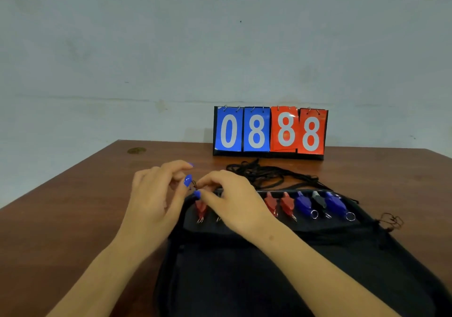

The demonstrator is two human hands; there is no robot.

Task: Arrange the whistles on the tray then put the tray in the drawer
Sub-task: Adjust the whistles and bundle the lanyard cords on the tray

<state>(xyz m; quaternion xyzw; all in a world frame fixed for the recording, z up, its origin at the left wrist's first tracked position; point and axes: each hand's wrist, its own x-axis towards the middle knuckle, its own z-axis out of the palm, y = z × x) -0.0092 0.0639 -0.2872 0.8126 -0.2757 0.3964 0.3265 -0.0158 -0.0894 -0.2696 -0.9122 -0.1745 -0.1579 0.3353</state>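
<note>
While both hands meet over the far left corner of the tray, this is how things lie, left to right:
Table: brown wooden table point(73, 206) with a small round mark at its far left, about 11 o'clock from the hands
Left hand: left hand point(156, 194) hovers at the tray's left edge, thumb and forefinger bent toward each other with blue nails showing; they seem to pinch a thin dark cord loop, the other fingers loosely curled above
Cord loop: a small black loop point(194, 184) sits between the two hands' fingertips; what it is tied to I cannot tell
Right hand: right hand point(232, 202) lies just at 3 o'clock of the left one, fingers curled down, thumb and forefinger closed on the same loop; the palm covers part of the whistle row
Tray: black tray point(244, 280) fills the near middle and right of the table
Whistles: red whistle point(201, 206) just below the fingertips at 6 o'clock; then, past the right hand, two red whistles point(278, 203), a blue whistle point(303, 203), a black whistle point(320, 202) and another blue one point(336, 204), all in one row along the tray's far edge, metal rings pointing near
Lanyards: tangled black cords point(264, 173) on the table at 12 o'clock of the tray
Scoreboard: flip scoreboard point(270, 131) at the table's far edge, reading 0 8 in blue, 8 8 in red
</note>
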